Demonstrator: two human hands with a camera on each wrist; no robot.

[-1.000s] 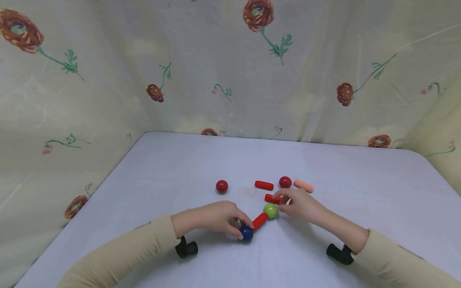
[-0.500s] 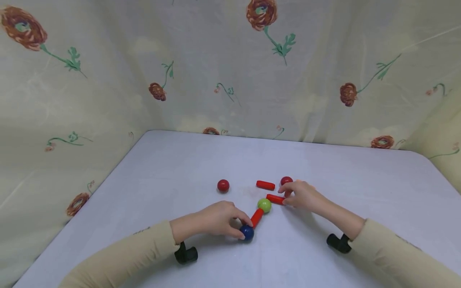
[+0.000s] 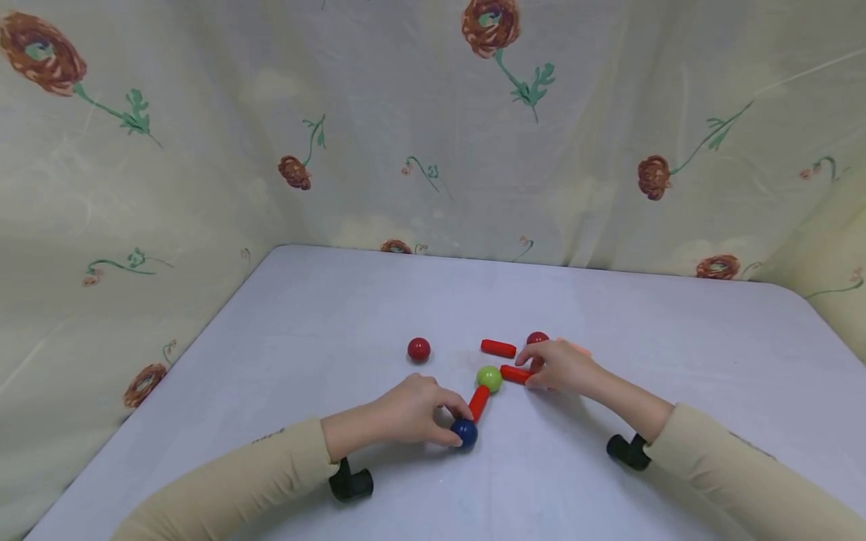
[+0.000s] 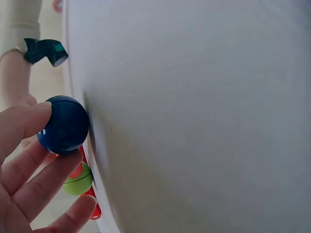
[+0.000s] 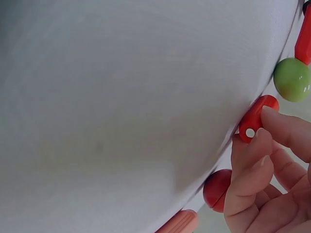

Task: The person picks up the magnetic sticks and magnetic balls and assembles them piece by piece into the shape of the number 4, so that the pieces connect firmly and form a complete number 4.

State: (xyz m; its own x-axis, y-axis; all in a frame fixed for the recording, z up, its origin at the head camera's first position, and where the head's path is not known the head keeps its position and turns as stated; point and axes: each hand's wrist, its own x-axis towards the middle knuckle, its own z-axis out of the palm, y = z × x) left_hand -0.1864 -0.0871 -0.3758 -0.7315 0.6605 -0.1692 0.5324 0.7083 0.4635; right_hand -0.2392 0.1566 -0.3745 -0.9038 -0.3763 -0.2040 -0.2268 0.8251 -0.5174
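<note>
Blue ball (image 3: 464, 433) sat on white table (image 3: 338, 315), left hand (image 3: 419, 413) pinching it; red rod (image 3: 479, 403) ran between it and green ball (image 3: 489, 379). Right hand (image 3: 564, 368) pinched second red rod (image 3: 514, 374), just beside green ball. Farther out lay third red rod (image 3: 498, 348), one red ball (image 3: 419, 349), another red ball (image 3: 537, 338) and peach rod (image 5: 181, 222), partly behind right hand.

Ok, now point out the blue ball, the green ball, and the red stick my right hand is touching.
Blue ball (image 4: 64, 126), left wrist view: the middle of its visible surface.
Green ball (image 3: 490, 379), head view: the middle of its visible surface.
Red stick (image 5: 254, 115), right wrist view: its side, about halfway along.
</note>
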